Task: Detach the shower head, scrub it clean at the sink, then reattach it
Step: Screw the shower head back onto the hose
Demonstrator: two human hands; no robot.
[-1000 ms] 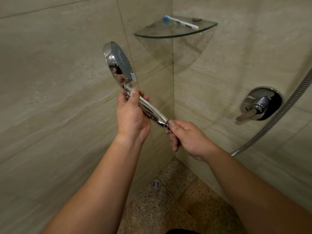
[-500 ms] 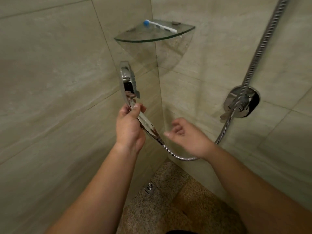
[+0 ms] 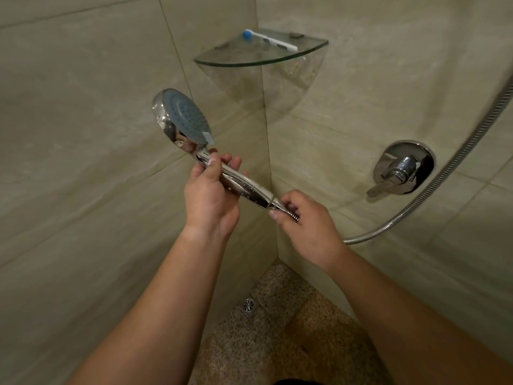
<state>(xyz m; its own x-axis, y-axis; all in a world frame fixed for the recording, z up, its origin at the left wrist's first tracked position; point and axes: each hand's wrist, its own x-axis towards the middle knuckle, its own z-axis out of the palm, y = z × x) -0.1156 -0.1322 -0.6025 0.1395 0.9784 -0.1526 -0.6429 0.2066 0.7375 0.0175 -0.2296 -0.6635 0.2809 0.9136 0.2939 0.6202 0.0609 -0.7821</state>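
The chrome shower head (image 3: 183, 120) has a round grey-blue spray face turned up and to the right. Its handle (image 3: 244, 184) slants down to the right in front of the shower corner. My left hand (image 3: 212, 195) is wrapped around the upper part of the handle. At the handle's lower end my right hand (image 3: 305, 218) pinches the hose nut (image 3: 280, 207) between thumb and fingers. The ribbed metal hose (image 3: 433, 187) curves from behind my right hand up to the right edge of the frame.
A chrome mixer valve with a lever (image 3: 402, 170) sits on the right wall. A glass corner shelf (image 3: 261, 59) above holds a white brush with a blue head (image 3: 266, 38). A floor drain (image 3: 248, 307) lies in the speckled floor below.
My right hand, open and off the hose half a second ago, has closed on the hose nut again. The shower head has turned so that its spray face shows, and the hose has swung right.
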